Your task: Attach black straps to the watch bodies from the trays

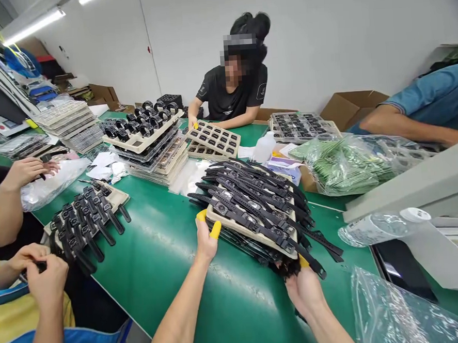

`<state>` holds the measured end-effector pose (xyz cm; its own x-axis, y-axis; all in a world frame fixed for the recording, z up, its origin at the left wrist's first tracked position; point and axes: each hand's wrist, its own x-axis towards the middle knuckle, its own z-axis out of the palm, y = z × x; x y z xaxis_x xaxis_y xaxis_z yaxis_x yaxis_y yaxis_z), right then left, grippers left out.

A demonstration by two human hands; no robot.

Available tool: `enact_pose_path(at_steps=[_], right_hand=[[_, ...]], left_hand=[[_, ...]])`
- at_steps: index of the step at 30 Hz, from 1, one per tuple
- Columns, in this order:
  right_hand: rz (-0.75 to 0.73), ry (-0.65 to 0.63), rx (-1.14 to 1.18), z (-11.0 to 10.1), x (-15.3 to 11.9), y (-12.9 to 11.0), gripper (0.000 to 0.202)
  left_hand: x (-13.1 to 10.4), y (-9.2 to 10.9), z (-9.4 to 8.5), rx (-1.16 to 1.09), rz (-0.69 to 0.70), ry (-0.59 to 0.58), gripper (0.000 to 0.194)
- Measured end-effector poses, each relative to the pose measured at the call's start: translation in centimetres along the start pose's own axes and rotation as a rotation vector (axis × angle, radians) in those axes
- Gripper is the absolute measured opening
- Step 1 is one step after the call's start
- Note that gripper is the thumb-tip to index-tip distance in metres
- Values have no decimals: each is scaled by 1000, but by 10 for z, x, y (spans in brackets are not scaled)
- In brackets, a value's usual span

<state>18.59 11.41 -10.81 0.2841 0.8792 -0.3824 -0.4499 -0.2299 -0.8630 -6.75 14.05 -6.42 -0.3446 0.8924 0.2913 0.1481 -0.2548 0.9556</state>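
Note:
Before me on the green table is a stack of beige trays (252,232), with black smartwatches (250,204) laid in rows on top and their straps hanging over the edges. My left hand (207,240), yellow covers on its fingertips, grips the stack's left corner. At the near right corner my right hand (304,286) is closed around the edge, its fingers partly hidden beneath hanging straps and a dark fuzzy item I cannot make out.
Another tray of watches (84,219) lies left, near two co-workers' hands. Across the table a person holds a beige tray (213,139) beside a tall tray stack (153,150). Right are bagged green sheets (341,164), a plastic bottle (383,226) and a clear bag (400,306).

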Motion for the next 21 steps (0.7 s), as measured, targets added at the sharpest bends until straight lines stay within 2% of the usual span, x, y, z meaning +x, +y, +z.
enact_pose_path(at_steps=[7,10,15,19,21], right_hand=[[71,-9,-39,-8,-34,8,51],[98,-74,-50,-7,-54,11,53],[133,-159,-88,9,-109,30,72],[186,-251,-124,20,-161,66,84],[216,-336,-160,23,-183,85,85]], left_hand=[[-29,13,-19,54,35,26,51],[-35,19,-34,58,28,33,53],[-38,18,-76,28,-20,95,61],[-45,12,-117,9,-81,226,68],[-54,10,-137,10,-119,315,72]])
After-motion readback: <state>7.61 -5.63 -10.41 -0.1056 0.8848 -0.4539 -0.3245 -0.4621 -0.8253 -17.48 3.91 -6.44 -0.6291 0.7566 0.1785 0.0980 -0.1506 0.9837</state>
